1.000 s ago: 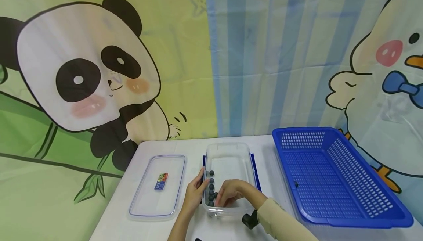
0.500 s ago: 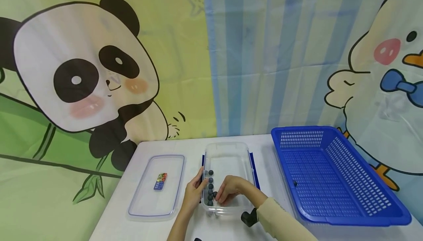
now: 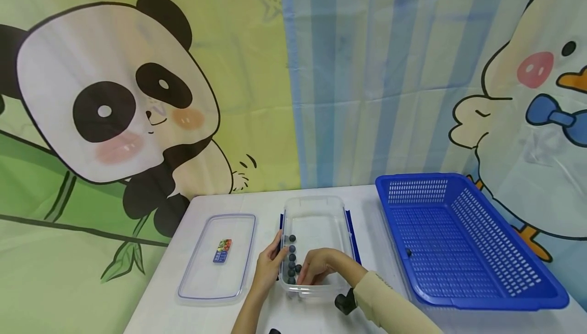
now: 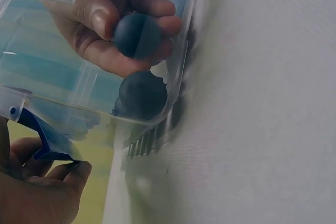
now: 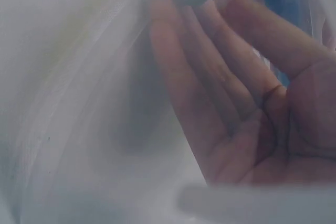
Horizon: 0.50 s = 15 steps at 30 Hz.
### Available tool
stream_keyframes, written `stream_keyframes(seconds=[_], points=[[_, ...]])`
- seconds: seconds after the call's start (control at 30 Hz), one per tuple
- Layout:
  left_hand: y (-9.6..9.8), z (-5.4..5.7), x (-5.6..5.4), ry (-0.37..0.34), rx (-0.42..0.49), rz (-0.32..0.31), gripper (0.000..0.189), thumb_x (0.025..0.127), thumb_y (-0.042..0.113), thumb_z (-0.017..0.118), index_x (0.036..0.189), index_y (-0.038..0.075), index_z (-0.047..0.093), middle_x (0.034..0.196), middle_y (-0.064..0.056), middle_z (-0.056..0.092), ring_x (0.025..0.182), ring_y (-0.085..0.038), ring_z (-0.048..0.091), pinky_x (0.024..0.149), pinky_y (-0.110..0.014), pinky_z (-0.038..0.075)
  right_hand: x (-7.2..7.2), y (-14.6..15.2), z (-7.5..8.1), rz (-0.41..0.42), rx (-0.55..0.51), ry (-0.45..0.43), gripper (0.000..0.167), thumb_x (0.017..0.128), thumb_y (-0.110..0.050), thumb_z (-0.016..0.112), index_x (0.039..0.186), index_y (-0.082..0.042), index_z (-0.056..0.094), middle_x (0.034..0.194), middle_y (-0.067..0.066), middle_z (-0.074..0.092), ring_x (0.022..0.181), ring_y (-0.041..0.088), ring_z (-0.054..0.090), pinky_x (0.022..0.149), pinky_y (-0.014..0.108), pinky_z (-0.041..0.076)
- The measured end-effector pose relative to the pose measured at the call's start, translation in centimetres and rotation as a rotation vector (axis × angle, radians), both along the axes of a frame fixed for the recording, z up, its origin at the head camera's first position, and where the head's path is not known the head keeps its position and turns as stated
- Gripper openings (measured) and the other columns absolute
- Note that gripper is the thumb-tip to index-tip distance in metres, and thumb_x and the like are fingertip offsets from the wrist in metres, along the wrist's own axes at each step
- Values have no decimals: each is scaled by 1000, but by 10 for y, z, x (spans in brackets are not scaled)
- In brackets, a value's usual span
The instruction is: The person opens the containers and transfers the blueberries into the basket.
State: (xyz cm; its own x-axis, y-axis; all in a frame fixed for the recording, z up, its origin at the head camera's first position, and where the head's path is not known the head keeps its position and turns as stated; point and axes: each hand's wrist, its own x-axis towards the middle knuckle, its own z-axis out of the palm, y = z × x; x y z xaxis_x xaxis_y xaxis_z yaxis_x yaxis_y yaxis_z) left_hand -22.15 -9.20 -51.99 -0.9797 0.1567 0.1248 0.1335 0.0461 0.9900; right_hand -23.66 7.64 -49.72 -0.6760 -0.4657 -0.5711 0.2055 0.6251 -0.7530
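A clear plastic box [image 3: 316, 202] with blue side latches stands in the middle of the white table. Along its left wall runs a row of several dark blueberries [image 3: 292, 257], with another blueberry [image 3: 298, 268] beside the row. My left hand [image 3: 267, 269] grips the box's left side; the left wrist view shows its fingers round a blue latch [image 4: 52, 142]. Inside the near end, my right hand [image 3: 318, 265] reaches down. Its thumb and fingers pinch a blueberry [image 4: 137, 36] in the left wrist view, just above a second blueberry [image 4: 143, 97] at the wall.
A clear lid [image 3: 197, 273] with a colourful label [image 3: 222, 251] lies left of the box. On the right stands a blue perforated basket [image 3: 504, 302], with a small dark ball [image 3: 408, 252] at its left wall. A black object [image 3: 346, 302] sits below my right wrist.
My right hand rises slightly and dips again at the box's near end, its fingers staying near the berry row. The left hand keeps its hold on the box.
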Motion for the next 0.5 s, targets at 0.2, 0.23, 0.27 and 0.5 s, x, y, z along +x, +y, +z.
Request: stream_keyframes(seconds=[0.2, 0.23, 0.27, 0.5], points=[[-1, -12, -7, 30, -17, 20, 54, 93, 19, 56, 141, 8, 35, 144, -14, 31, 128, -28, 36, 103, -32, 31, -1, 1, 2, 21, -22, -11, 7, 77, 4, 70, 83, 2, 72, 79, 9, 69, 65, 12, 60, 66, 28, 57], [-1, -12, -7, 33, -18, 24, 53, 93, 19, 56, 141, 8, 36, 144, -13, 32, 128, -28, 36, 103, -32, 32, 0, 2, 4, 25, -34, -11, 7, 77, 4, 69, 84, 2, 72, 79, 8, 69, 66, 11, 60, 67, 28, 57], [-1, -13, -7, 33, -19, 26, 53, 93, 19, 57, 141, 8, 36, 144, -13, 32, 128, -28, 37, 103, -31, 32, 0, 4, 6, 27, -53, -10, 7, 78, 3, 69, 84, 2, 72, 79, 9, 69, 66, 11, 61, 67, 29, 57], [-1, -12, -7, 32, 7, 15, 54, 92, 17, 57, 140, 6, 36, 144, -13, 33, 128, -28, 35, 104, -29, 30, 0, 21, 35, 51, -266, 30, 13, 81, 3, 66, 93, 6, 70, 85, 12, 70, 73, 17, 66, 73, 37, 57]])
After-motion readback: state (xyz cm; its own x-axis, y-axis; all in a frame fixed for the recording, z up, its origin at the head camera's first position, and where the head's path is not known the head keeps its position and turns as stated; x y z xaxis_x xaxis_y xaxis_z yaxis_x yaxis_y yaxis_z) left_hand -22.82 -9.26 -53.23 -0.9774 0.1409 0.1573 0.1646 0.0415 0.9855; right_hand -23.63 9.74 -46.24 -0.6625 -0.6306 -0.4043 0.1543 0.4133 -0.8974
